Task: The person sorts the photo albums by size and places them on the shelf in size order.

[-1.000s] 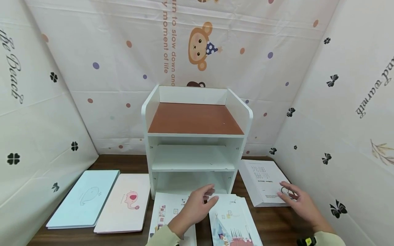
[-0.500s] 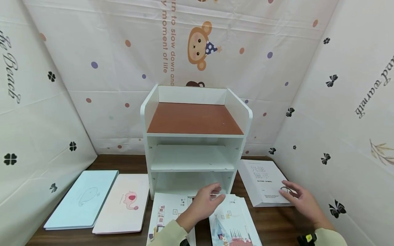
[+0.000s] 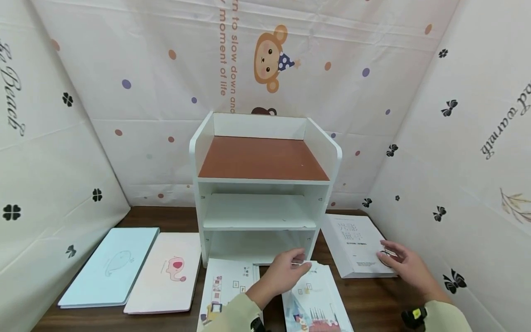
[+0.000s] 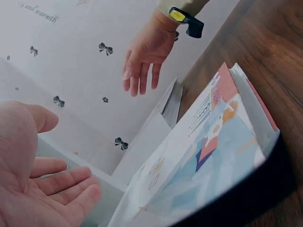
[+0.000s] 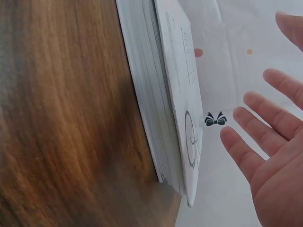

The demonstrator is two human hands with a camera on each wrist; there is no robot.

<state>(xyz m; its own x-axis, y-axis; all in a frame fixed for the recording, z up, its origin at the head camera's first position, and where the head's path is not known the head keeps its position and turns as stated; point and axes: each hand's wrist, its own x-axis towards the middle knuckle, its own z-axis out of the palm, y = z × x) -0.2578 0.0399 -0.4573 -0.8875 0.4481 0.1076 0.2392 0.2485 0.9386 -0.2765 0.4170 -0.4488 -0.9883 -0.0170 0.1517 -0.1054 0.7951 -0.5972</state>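
My left hand (image 3: 284, 274) hovers, with loosely bent fingers, over the top of a picture-covered book (image 3: 317, 297) that lies at the front middle; nothing is in its grasp. Another white book with small pictures (image 3: 226, 283) lies left of that one, partly behind my forearm. On the right, a thick white book (image 3: 352, 242) with grey lettering lies flat. My right hand (image 3: 408, 269) is held just above its near right corner. The right wrist view shows a gap between these fingers (image 5: 244, 158) and the book's cover, which has a printed circle.
A white shelf unit (image 3: 259, 227) with a brown top board (image 3: 263, 159) stands at the back middle. A light blue notebook (image 3: 112, 267) and a pale pink one with an elephant (image 3: 168, 295) lie on the left. Printed cloth walls (image 3: 153, 92) enclose the dark wooden table.
My left hand has shifted to the right, from between the two front books to over the right one. My right hand has barely moved, and the books lie where they were.
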